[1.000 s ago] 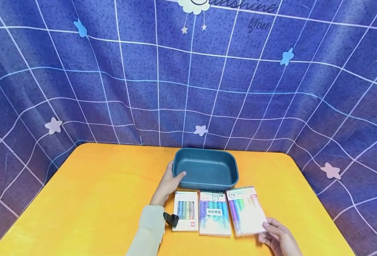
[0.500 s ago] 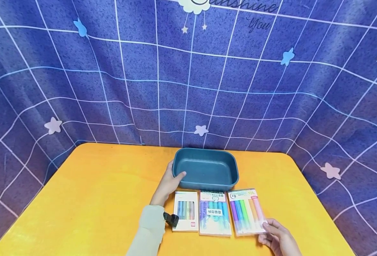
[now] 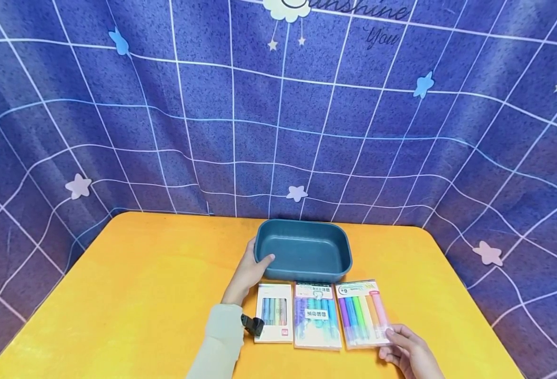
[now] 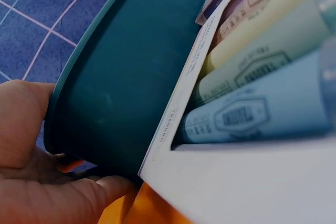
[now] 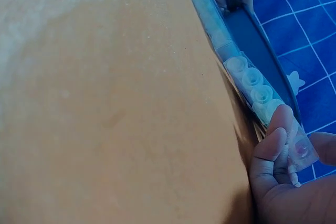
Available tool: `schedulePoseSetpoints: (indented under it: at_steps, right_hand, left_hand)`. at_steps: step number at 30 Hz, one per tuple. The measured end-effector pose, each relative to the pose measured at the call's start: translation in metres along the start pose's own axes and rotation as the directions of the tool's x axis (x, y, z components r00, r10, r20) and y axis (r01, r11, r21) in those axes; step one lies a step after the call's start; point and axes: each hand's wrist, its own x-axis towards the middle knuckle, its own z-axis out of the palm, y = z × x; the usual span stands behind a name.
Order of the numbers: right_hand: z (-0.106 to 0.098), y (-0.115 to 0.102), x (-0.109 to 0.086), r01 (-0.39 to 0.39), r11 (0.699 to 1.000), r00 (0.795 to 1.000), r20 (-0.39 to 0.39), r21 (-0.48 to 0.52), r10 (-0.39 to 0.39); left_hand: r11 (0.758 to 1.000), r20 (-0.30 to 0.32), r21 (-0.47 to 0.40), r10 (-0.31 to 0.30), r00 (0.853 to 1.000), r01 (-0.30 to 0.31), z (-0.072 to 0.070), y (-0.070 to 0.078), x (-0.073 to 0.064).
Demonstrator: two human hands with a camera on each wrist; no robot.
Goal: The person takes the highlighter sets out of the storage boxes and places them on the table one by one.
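Note:
My left hand [image 3: 249,269] grips the left end of a dark teal plastic bin [image 3: 306,256], thumb over the rim and fingers outside. My right hand [image 3: 413,350] pinches the lower right corner of a clear pack of coloured highlighters [image 3: 363,316]; the right wrist view shows the pack's round pen ends [image 5: 261,94] and slight shadow beneath. To its left lies a second clear pack of blue and purple pens [image 3: 317,318]. Nearest my left wrist is a white windowed box of pastel highlighters [image 3: 274,315], close up in the left wrist view.
The three packs form a row against the bin's near side on an orange-yellow table [image 3: 155,284]. Behind and at both sides hangs a blue gridded curtain [image 3: 212,131] with stars. A black wrist camera [image 3: 253,325] overlaps the white box's edge.
My right hand has tilted the highlighter pack so that the glare has left it and its colours show; both have shifted slightly left. The left hand and the bin have stayed put.

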Motion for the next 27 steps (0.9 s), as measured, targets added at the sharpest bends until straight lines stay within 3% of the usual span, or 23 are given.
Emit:
schedulePoseSetpoints:
  at_steps: [10, 14, 20, 24, 27]
  right_hand:
    - [0.000, -0.003, 0.000, 0.020, 0.998, 0.999, 0.046, -0.061, -0.017]
    - [0.001, -0.004, 0.000, 0.017, 0.996, 1.000, 0.023, -0.092, -0.015]
    - [0.007, -0.004, -0.002, -0.002, 0.980, 0.989, -0.147, -0.200, -0.028]
    - [0.013, -0.004, -0.001, -0.032, 0.951, 0.954, -0.294, -0.309, -0.063]
    - [0.016, -0.005, 0.000, -0.056, 0.933, 0.931, -0.357, -0.356, -0.081]
  left_hand:
    - [1.000, 0.004, 0.002, -0.010, 1.000, 0.010, -0.001, -0.001, 0.000]
    - [1.000, 0.011, -0.009, -0.009, 1.000, 0.009, -0.001, -0.001, 0.000]
    - [1.000, 0.008, -0.013, -0.009, 1.000, 0.009, -0.001, -0.001, 0.001]
    - [1.000, 0.007, -0.013, -0.007, 1.000, 0.007, -0.001, -0.002, 0.001]
    - [1.000, 0.006, -0.013, -0.008, 1.000, 0.008, -0.001, -0.002, 0.001]
